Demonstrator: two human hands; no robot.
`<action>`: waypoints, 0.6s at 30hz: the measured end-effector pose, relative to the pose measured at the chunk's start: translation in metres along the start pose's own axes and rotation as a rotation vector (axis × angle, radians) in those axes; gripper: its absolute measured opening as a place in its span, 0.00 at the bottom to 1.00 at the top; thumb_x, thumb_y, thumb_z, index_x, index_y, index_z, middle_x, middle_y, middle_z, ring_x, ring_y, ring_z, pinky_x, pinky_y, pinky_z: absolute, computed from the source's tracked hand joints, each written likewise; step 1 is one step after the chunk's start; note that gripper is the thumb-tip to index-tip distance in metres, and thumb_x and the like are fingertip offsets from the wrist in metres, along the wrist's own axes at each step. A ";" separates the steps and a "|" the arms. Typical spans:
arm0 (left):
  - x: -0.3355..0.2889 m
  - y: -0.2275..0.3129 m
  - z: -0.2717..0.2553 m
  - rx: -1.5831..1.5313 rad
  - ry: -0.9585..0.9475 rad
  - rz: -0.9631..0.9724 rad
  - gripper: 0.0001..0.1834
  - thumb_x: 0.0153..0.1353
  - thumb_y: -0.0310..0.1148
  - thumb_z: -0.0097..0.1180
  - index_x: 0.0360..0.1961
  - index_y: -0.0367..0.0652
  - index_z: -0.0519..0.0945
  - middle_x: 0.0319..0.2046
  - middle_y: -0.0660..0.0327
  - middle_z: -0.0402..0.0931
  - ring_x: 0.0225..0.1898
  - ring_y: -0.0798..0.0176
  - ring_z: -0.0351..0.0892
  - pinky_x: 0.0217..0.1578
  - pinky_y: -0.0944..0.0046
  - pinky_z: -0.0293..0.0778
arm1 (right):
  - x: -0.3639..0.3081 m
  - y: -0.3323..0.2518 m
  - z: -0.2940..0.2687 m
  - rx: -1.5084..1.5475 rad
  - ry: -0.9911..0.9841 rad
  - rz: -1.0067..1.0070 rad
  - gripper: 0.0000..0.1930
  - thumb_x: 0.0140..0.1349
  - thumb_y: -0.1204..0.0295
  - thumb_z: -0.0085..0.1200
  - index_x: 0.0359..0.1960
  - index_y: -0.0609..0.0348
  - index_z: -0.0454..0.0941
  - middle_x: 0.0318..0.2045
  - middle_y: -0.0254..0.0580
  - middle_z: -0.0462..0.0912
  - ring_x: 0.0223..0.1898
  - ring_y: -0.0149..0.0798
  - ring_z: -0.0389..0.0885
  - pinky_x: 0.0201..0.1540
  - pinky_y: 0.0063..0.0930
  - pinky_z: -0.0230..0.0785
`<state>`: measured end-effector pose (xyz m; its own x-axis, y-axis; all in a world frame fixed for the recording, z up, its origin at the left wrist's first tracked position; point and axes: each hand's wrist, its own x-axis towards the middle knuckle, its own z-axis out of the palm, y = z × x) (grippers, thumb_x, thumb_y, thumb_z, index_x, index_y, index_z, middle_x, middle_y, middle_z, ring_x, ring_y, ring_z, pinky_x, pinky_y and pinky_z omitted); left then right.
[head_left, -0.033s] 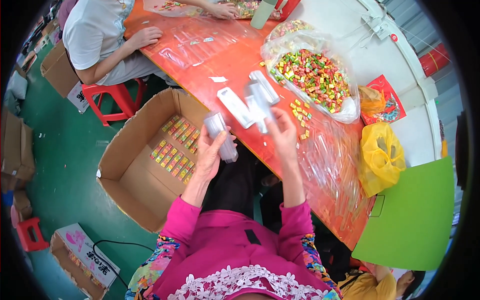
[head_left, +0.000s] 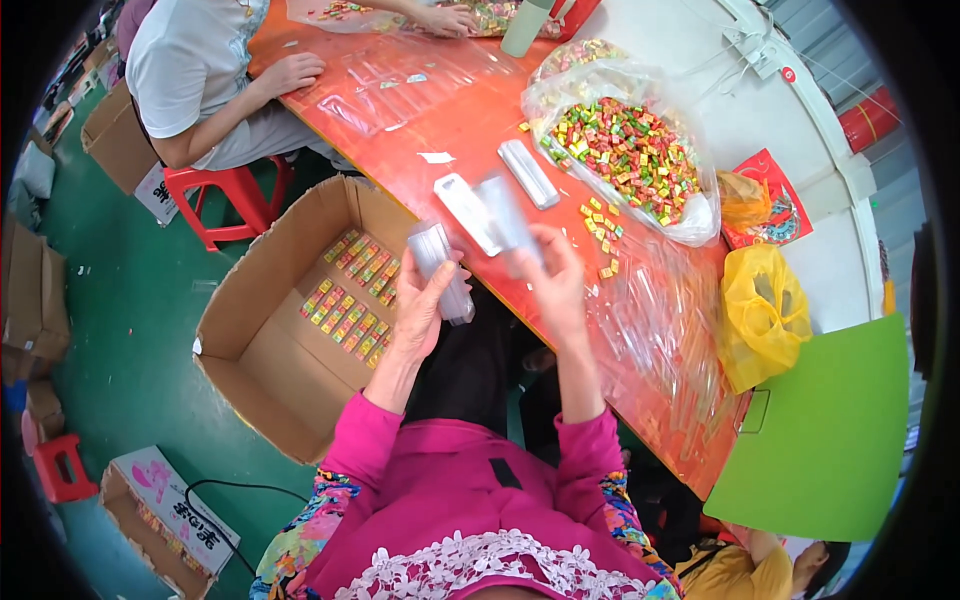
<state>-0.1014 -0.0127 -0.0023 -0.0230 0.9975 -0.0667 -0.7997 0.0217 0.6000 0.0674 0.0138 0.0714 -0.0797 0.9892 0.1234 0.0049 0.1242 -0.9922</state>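
My left hand (head_left: 416, 305) is closed round a stack of narrow clear plastic cases (head_left: 441, 270), above the table's near edge. My right hand (head_left: 556, 285) pinches another clear plastic case (head_left: 508, 215), smeared by motion. Just beyond it on the orange-red table (head_left: 440, 110), and partly covered by it, lies a whitish narrow plastic tray (head_left: 464, 212). A further clear narrow case or stack of cases (head_left: 528, 174) rests to the right of that tray. Loose small yellow-wrapped pieces (head_left: 601, 235) are scattered to the right of my right hand.
An open bag of colourful wrapped pieces (head_left: 635, 150) stands at the far right. Clear plastic strips (head_left: 660, 330) cover the table's right part, beside a yellow bag (head_left: 765, 310). A cardboard box (head_left: 270, 345) with filled cases sits left. Another person's hand (head_left: 290, 75) rests at the table's far left.
My right hand has come slightly left and nearer to me with the blurred case, showing more of the far case on the table. My left hand and its stack have hardly moved.
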 end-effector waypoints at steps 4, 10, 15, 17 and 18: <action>0.000 -0.006 0.013 -0.020 0.039 0.082 0.33 0.60 0.30 0.66 0.64 0.48 0.64 0.51 0.61 0.75 0.48 0.65 0.78 0.46 0.61 0.79 | -0.041 0.010 0.035 -0.563 0.008 -0.342 0.21 0.56 0.74 0.64 0.51 0.64 0.74 0.46 0.46 0.74 0.46 0.42 0.75 0.50 0.33 0.70; -0.006 -0.008 0.000 -0.023 -0.020 0.029 0.33 0.59 0.30 0.67 0.62 0.45 0.65 0.53 0.62 0.74 0.53 0.64 0.75 0.52 0.61 0.76 | -0.049 0.025 0.046 -0.661 0.067 -0.446 0.25 0.56 0.73 0.64 0.56 0.63 0.72 0.51 0.52 0.72 0.51 0.53 0.73 0.53 0.41 0.68; -0.011 -0.002 -0.004 0.047 -0.037 0.044 0.31 0.55 0.27 0.70 0.59 0.42 0.69 0.50 0.61 0.76 0.51 0.63 0.77 0.52 0.61 0.75 | -0.054 0.028 0.052 -0.994 0.043 -0.566 0.31 0.55 0.73 0.64 0.62 0.61 0.70 0.58 0.54 0.69 0.55 0.56 0.70 0.57 0.46 0.66; -0.010 0.003 -0.011 0.066 -0.024 0.043 0.29 0.55 0.25 0.68 0.57 0.42 0.70 0.49 0.61 0.77 0.50 0.64 0.78 0.52 0.60 0.76 | -0.052 0.027 0.052 -0.954 0.028 -0.527 0.29 0.55 0.72 0.63 0.60 0.60 0.72 0.59 0.53 0.70 0.59 0.54 0.68 0.58 0.44 0.64; -0.011 0.004 -0.016 0.037 0.013 0.002 0.28 0.56 0.25 0.67 0.57 0.41 0.71 0.49 0.61 0.77 0.50 0.64 0.78 0.52 0.60 0.76 | -0.049 0.020 0.051 -0.927 -0.063 -0.519 0.27 0.56 0.71 0.63 0.59 0.60 0.73 0.58 0.52 0.71 0.58 0.53 0.70 0.57 0.44 0.64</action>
<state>-0.1145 -0.0244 -0.0119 -0.0331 0.9966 -0.0756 -0.7770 0.0220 0.6291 0.0202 -0.0367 0.0445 -0.3410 0.7955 0.5009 0.7108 0.5669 -0.4164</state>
